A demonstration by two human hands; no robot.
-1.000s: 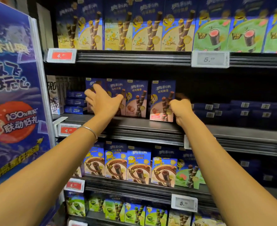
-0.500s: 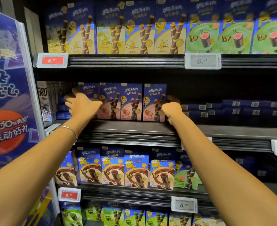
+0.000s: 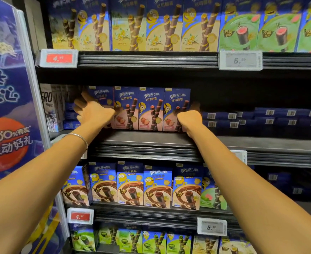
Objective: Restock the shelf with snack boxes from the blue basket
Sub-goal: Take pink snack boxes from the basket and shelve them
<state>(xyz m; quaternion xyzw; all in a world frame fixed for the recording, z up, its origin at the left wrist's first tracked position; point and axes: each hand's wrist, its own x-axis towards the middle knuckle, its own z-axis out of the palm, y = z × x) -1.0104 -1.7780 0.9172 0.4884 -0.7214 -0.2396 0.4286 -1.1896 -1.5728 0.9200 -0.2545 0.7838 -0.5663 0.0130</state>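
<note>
From the head camera I see both arms stretched to the middle shelf [image 3: 151, 138], where four strawberry wafer-roll boxes [image 3: 151, 109] stand upright in one row, side by side and touching, a little back from the front edge. My left hand [image 3: 94, 112] is spread with the fingers open and lies against the leftmost box of the row, more pressing than gripping; part of that box is hidden behind it. My right hand [image 3: 190, 119] is curled around the right edge of the last box, with the thumb on the side wall, so I judge it is grasping this box, though the fingers behind are not visible. The two hands squeeze the row between them. I think these cartons are light and quite stiff along the edges, but the wide printed faces are thin and smooth, so they can dent or slide if I press in the middle. It is better to hold them at the narrow side walls near the corners, and to push the whole row together. The blue basket is not in this view. To the right of the row, flat dark blue boxes [image 3: 261, 118] lie stacked.
</note>
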